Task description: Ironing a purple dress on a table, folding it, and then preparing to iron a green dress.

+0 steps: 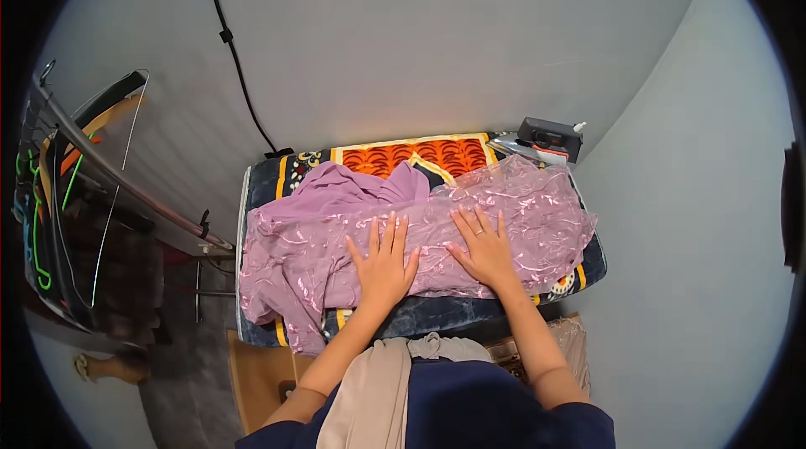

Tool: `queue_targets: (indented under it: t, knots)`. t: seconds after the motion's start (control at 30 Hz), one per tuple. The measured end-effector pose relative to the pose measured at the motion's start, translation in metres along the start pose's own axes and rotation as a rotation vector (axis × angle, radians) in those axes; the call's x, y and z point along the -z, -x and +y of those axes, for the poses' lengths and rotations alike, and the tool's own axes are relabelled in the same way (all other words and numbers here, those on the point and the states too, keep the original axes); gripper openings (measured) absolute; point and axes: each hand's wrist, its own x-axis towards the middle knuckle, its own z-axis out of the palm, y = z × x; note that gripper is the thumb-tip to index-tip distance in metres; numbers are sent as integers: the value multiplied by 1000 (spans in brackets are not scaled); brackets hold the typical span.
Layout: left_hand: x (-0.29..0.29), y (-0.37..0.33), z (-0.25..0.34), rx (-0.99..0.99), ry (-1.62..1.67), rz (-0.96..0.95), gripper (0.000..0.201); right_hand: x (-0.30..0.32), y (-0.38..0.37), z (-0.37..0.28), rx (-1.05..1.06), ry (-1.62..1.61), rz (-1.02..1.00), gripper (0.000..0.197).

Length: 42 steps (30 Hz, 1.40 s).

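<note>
A sheer mauve garment with shiny pink embroidery (294,239) lies spread over a padded board covered with a patterned blanket (395,319). Plain lilac fabric (361,185) bunches up behind its left half. My left hand (384,263) rests flat on the middle of the embroidered cloth, fingers spread. To its right, my right hand (484,249) lies flat on the same cloth with its fingers apart; a ring shows on one finger. Neither hand grips the fabric. At the far right corner of the board sits a clothes iron (537,147).
On the left stands a metal rail (126,180) hung with several hangers (71,172). A black cable (227,36) runs down the grey back wall. A cardboard box (252,382) and a plastic-wrapped bundle (573,348) lie below the board's near side. Walls border the back and right.
</note>
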Motion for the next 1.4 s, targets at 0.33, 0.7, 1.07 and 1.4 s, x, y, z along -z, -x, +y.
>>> queue_targets:
  t: [0.33, 0.7, 1.07, 1.4]
  knots:
    - [9, -6, 7, -4, 58, -101, 49, 80, -52, 101, -67, 46, 354, 49]
    - [8, -5, 9, 7, 55, -46, 51, 62, -139, 245, 119, 579, 259, 55]
    - [13, -7, 10, 28, 59, -93, 51, 58, -164, 257, 252, 267, 227, 44]
    - [13, -9, 12, 20, 58, -94, 51, 89, -130, 230, 383, 350, 389, 33]
